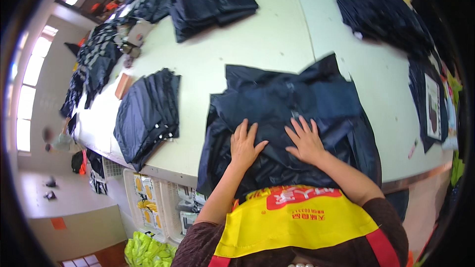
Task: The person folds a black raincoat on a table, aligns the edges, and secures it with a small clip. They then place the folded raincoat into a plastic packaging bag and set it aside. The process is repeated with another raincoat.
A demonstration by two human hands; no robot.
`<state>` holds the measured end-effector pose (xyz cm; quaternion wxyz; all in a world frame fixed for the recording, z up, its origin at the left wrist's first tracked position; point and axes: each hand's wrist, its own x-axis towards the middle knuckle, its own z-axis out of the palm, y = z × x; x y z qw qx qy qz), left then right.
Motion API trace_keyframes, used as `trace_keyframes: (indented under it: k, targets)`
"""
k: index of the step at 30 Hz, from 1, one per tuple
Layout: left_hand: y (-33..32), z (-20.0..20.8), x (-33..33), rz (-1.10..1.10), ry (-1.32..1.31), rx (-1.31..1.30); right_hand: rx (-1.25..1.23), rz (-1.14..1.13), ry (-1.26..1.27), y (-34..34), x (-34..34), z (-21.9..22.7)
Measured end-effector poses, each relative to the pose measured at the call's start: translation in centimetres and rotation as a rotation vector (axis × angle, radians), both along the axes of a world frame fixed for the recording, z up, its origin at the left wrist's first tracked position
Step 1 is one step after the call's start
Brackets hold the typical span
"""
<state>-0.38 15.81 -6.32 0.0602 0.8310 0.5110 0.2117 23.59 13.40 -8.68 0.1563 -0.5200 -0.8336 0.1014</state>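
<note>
A dark navy garment (pixel 292 94) of thin, slightly shiny fabric lies spread on the white table in front of me, its lower part reaching over the near edge. My left hand (pixel 245 146) rests flat on its left half, fingers stretched out and thumb apart. On the right half lies my right hand (pixel 305 142), also flat with its fingers spread. Neither hand grips anything. Folds and creases run through the cloth around both hands, and its far edge rises in two pointed corners.
Stacked dark pieces (pixel 151 111) lie to the left, beside a small brown block (pixel 123 86). Folded dark garments (pixel 213 10) sit farther back, with another pile (pixel 383 17) at far right. White bins (pixel 148 198) stand below the table's left edge, near bright yellow-green bundles (pixel 148 251).
</note>
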Motion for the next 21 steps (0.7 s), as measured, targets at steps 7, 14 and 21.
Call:
trace_keyframes:
  k: [7, 14, 21]
  targets:
    - [7.8, -2.6, -3.5, 0.489, -0.342, 0.136, -0.103, -0.101, -0.063, 0.4, -0.5, 0.7]
    - [10.0, -1.2, -6.0, 0.681, -0.556, -0.156, -0.065, 0.027, -0.077, -0.4, -1.0, -0.6]
    - [10.8, -3.5, -9.8, 0.700, -0.314, -0.319, -0.015, 0.046, 0.036, -0.7, -0.9, -1.2]
